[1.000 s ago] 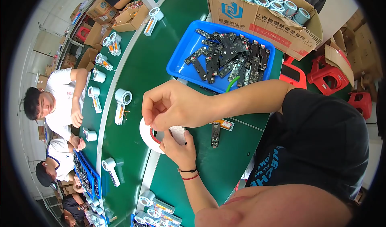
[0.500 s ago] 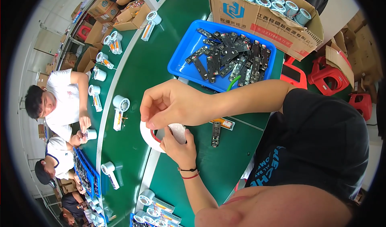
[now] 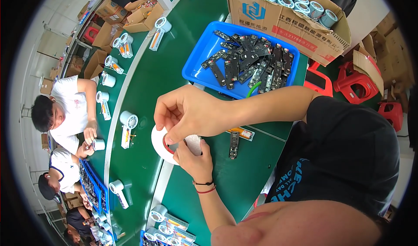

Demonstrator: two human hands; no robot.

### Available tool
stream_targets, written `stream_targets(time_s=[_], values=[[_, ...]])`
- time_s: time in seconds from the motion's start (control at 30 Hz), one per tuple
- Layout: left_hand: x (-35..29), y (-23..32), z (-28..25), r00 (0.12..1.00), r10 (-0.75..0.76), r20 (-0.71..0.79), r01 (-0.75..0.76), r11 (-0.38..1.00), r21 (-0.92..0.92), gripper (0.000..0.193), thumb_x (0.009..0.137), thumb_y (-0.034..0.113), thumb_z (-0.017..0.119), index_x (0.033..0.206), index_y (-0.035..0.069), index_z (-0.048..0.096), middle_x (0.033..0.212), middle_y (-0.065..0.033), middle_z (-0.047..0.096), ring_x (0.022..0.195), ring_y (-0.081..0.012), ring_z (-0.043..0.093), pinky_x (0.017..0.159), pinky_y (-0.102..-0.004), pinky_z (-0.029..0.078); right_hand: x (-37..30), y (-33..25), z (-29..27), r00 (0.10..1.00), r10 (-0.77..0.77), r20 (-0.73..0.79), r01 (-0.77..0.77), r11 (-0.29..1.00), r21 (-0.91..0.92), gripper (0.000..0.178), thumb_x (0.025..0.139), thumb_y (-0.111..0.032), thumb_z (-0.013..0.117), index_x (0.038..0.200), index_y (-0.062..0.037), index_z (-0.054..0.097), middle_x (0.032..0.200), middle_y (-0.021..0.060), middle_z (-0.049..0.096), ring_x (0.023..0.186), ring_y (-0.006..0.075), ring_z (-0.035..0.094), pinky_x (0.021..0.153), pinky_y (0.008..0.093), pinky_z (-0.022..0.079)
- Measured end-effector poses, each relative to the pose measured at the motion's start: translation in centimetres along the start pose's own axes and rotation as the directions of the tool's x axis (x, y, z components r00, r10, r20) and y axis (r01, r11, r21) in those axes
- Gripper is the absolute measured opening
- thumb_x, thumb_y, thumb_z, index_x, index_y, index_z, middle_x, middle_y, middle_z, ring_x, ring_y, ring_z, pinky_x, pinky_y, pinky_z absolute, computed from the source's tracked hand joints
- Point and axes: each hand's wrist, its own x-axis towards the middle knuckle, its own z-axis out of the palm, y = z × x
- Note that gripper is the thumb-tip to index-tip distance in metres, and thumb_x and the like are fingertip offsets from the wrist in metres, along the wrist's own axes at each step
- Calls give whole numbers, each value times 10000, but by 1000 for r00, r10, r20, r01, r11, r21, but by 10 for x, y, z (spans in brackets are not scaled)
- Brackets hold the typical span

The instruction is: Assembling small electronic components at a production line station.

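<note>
A roll of white tape (image 3: pixel 159 143) with a red inner ring is between my two hands, above the edge of the green worktable. My left hand (image 3: pixel 196 161) comes from the lower side and is closed on the roll, thumb and fingers at its inner side. From the upper right reaches my right hand (image 3: pixel 191 113), its thumb and bent fingers closed at the roll's rim; I cannot make out a loose tape end. Beside the left hand lie a narrow black circuit board (image 3: pixel 234 145) and an orange-and-silver battery pack (image 3: pixel 244 133).
A blue tray (image 3: pixel 191 58) of black circuit boards stands beyond my right forearm, with a cardboard box (image 3: pixel 283 32) of pale blue cylinders behind it. Cylindrical units (image 3: pixel 129 120) with packs attached sit on the green belt. Across it, a person (image 3: pixel 69 102) handles another cylinder (image 3: pixel 99 145).
My right hand has shifted slightly right at the roll, its thumb now further from the fingers. The units on the belt have moved a little toward the lower edge.
</note>
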Motion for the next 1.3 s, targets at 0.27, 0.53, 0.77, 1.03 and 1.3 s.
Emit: stream_targets(time_s=[0.27,0.53,0.77,1.03,1.3], values=[[-4,-8,1,995,-90,-43,88,995,-49,632,787,162,748,1330,-73,528,1067,-185,650,1008,-353,563,892,-426,411,-3,-1,5,998,19,66,-17,1000,-18,144,824,-65,765,927,-25,673,812,12,664,726,63,599,651,242,490],[-10,-2,-1,968,-173,-182,155,982,-109,709,805,137,725,1420,-93,455,1213,-234,618,1083,-381,524,931,-459,431,-7,-11,-1,991,-130,31,128,864,-486,145,844,-47,728,979,-50,674,826,40,670,715,116,616,659,255,495],[-14,-6,2,953,-224,-205,204,972,-115,702,815,132,713,1422,-96,447,1241,-244,602,1100,-389,513,931,-469,442,2,2,-1,937,-344,-67,293,872,-392,159,847,-16,722,996,-41,671,928,58,678,780,147,632,714,271,514],[-14,-7,3,961,-180,-209,156,980,-123,702,813,131,714,1421,-96,445,1235,-244,604,1094,-378,515,922,-465,446,5,-3,-7,999,-2,-47,3,1000,19,133,887,-45,717,996,0,656,949,62,675,843,120,641,752,272,530],[-13,-8,2,960,-191,-205,161,975,-156,701,817,132,708,1422,-99,440,1253,-245,591,1101,-373,507,929,-455,451,11,-7,-16,996,86,4,-86,994,64,182,911,-103,689,1047,7,637,959,68,679,824,119,645,722,280,531]])
